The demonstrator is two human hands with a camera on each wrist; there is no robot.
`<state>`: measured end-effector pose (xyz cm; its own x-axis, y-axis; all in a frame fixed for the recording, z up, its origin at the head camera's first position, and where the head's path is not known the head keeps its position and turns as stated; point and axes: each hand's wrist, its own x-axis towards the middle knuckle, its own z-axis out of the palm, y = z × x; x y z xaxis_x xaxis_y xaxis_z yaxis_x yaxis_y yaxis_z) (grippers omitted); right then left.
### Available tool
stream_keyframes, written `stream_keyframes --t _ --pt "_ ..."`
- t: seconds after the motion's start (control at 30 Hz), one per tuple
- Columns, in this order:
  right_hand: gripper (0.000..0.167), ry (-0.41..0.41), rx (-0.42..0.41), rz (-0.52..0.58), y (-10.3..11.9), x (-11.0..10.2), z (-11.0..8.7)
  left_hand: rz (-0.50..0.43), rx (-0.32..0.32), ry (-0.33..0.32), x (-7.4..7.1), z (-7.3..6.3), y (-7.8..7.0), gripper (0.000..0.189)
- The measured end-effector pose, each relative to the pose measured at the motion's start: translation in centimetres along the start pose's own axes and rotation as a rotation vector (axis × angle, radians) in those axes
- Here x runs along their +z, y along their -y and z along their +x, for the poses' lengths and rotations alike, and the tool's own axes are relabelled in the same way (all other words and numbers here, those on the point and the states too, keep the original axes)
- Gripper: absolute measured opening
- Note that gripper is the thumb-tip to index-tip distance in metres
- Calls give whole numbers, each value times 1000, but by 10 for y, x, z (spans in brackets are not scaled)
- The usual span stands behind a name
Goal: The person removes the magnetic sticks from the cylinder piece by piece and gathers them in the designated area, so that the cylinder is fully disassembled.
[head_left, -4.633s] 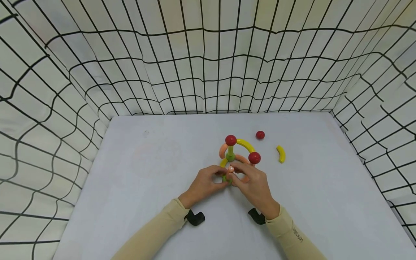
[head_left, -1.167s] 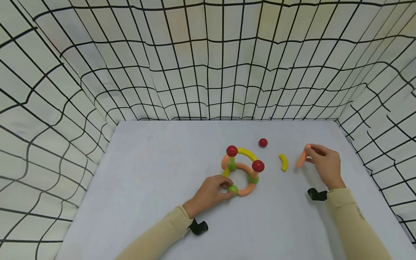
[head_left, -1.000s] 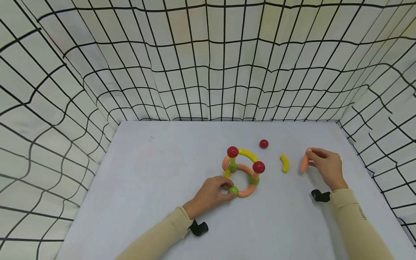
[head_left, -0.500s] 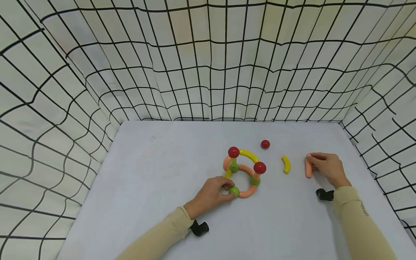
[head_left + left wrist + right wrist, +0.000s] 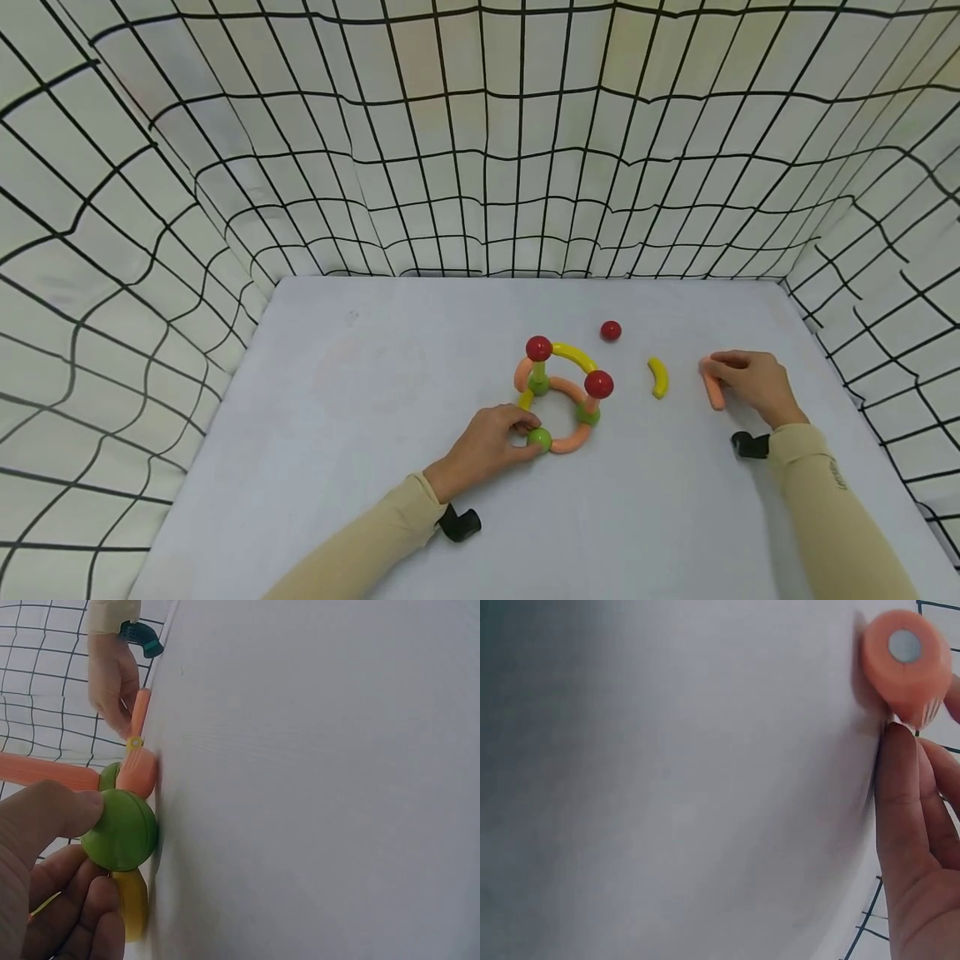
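My left hand [image 5: 491, 446] pinches a green ball [image 5: 539, 440] at the near left corner of a toy frame built from balls and rods. In the left wrist view, thumb and fingers lie around this green ball [image 5: 120, 829]. Off to the right, my right hand [image 5: 761, 386] holds the far end of an orange rod [image 5: 714, 392] that lies on the table. The right wrist view shows a silver disc in the end of the orange rod [image 5: 906, 656], just beyond the fingertips. Two red balls [image 5: 538, 348] top the frame, joined by a yellow curved rod [image 5: 574, 357].
A loose red ball [image 5: 611, 331] sits behind the frame. Between the frame and my right hand lies a short yellow curved rod [image 5: 658, 377]. Black netting [image 5: 487, 167] rises at the back and sides of the white table [image 5: 360, 375].
Both hands were together at the frame; since then my right hand has carried the orange rod right and lowered it onto the table, turning it slightly. My left hand stays on the green ball.
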<state>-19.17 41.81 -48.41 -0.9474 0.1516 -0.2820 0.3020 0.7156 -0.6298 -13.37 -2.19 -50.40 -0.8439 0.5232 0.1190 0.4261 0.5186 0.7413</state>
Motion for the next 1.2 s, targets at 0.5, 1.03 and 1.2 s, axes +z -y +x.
stream_keyframes --t 0.5,1.03,1.2 --pt "73 -28 -5 110 4 -5 -20 -32 4 14 -3 0 1 26" --pt "54 -17 -186 89 46 41 -62 -155 -62 21 -25 -1 23 30" --pt "49 7 -283 148 61 68 -75 -129 -90 22 -38 6 33 38"
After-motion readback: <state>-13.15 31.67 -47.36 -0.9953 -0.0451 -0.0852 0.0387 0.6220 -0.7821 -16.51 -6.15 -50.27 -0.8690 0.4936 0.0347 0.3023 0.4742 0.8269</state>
